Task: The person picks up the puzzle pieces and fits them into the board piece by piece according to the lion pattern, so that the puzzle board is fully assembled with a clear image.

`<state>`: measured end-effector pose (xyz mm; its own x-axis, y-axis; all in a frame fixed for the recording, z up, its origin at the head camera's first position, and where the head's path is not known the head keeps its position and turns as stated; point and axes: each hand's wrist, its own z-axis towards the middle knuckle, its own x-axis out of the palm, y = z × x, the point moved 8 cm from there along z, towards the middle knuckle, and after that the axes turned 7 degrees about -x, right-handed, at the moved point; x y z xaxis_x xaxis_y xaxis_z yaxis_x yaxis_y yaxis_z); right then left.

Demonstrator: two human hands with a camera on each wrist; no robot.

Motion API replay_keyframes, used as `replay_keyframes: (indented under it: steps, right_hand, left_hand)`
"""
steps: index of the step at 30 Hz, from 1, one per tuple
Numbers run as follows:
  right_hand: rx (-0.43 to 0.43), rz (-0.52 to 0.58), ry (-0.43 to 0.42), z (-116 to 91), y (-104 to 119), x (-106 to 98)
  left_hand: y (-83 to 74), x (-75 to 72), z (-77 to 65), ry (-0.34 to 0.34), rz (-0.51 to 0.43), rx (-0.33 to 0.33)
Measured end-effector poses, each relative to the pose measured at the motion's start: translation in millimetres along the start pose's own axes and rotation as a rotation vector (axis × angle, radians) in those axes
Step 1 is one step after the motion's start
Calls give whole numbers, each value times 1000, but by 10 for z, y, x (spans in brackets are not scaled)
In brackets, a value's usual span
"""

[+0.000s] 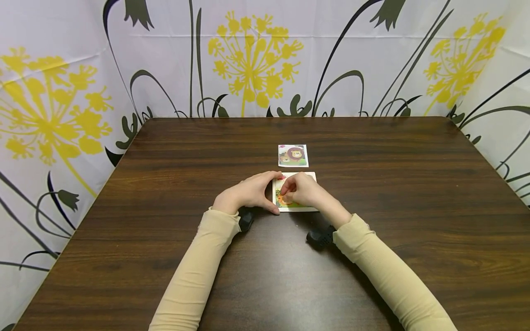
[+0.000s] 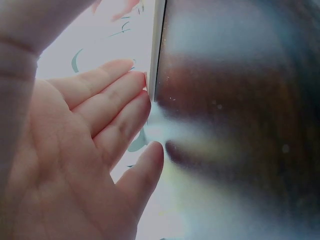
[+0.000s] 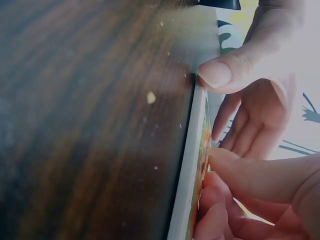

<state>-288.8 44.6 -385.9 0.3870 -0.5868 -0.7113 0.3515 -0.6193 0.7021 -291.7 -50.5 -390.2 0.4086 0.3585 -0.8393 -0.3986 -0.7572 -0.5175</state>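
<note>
A thick, light-edged picture board (image 1: 299, 209) with an orange and green picture lies flat on the table. My left hand (image 1: 252, 191) is along its left side, the thumb touching the near left corner and the index finger by the far left corner. Its other fingers look fairly straight in the left wrist view (image 2: 100, 115). Over the picture, my right hand (image 1: 304, 189) has its fingers curled, thumb against fingertips, pinching what looks like a small puzzle piece. The piece is mostly hidden by the fingers, also in the right wrist view.
A square picture card (image 1: 293, 156) showing a lion lies just beyond the board. Dark wooden table (image 1: 393, 184) surrounds both. A patterned cloth (image 1: 174, 55) hangs behind the table. Black wrist devices (image 1: 320, 237) sit under both wrists.
</note>
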Motion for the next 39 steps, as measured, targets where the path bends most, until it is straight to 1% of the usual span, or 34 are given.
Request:
replay_keyframes:
  steps: [5, 13, 19, 27, 34, 39]
  right_hand:
    - [-22, -37, 3, 1, 23, -3]
    - [-88, -106, -2, 0, 90, 2]
    - [-107, -134, 2, -2, 116, 6]
    - [-88, -62, 50, -28, 97, -15]
    - [-96, -32, 70, -46, 101, -4]
    - [-90, -36, 78, -34, 94, 23]
  left_hand:
    - [-1, 6, -5, 8, -1, -8]
    - [-3, -3, -9, 5, 0, -7]
    - [-10, 1, -14, 7, 1, -4]
    - [-20, -5, -2, -2, -1, 5]
    - [-24, -3, 0, -4, 0, 7]
    - [-16, 1, -11, -4, -11, 5]
